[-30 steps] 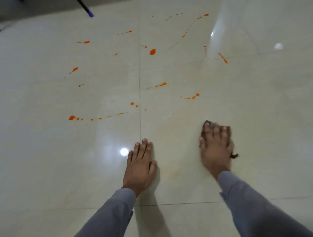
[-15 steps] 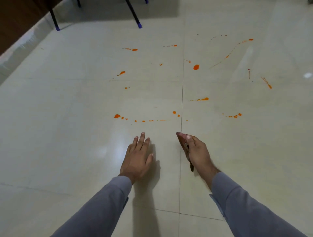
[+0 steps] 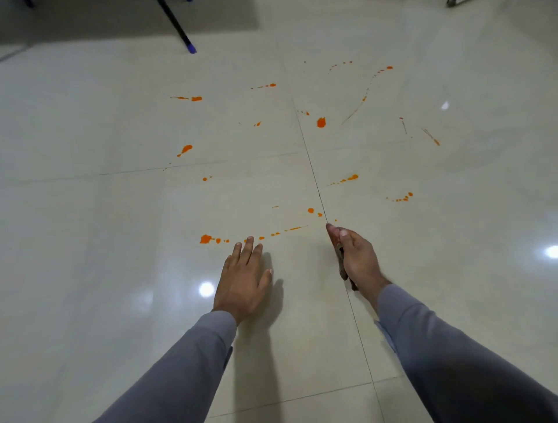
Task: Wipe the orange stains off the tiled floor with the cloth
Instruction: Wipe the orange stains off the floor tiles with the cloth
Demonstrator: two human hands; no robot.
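Observation:
Orange stains lie scattered over the glossy cream tiled floor point(image 3: 120, 229). A dotted trail of them starts at a blob point(image 3: 206, 238) and runs right, just beyond my fingertips. Larger spots sit farther off, such as one drop point(image 3: 321, 122) near the tile joint. My left hand point(image 3: 243, 279) rests flat on the floor with its fingers straight, its tips at the trail. My right hand point(image 3: 354, 256) is turned on edge and holds a dark brown cloth point(image 3: 342, 265) under the palm, mostly hidden. Its fingertips point at the small spots by the joint point(image 3: 319, 214).
A dark furniture leg with a blue foot point(image 3: 191, 49) stands on the floor at the back, left of centre. Another metal foot point(image 3: 453, 2) shows at the top right edge. Ceiling lights glare off the tiles point(image 3: 206, 289).
My right hand has lifted the cloth off the floor at the right and swung it left and forward to the tile joint. My left hand has slid forward to the trail.

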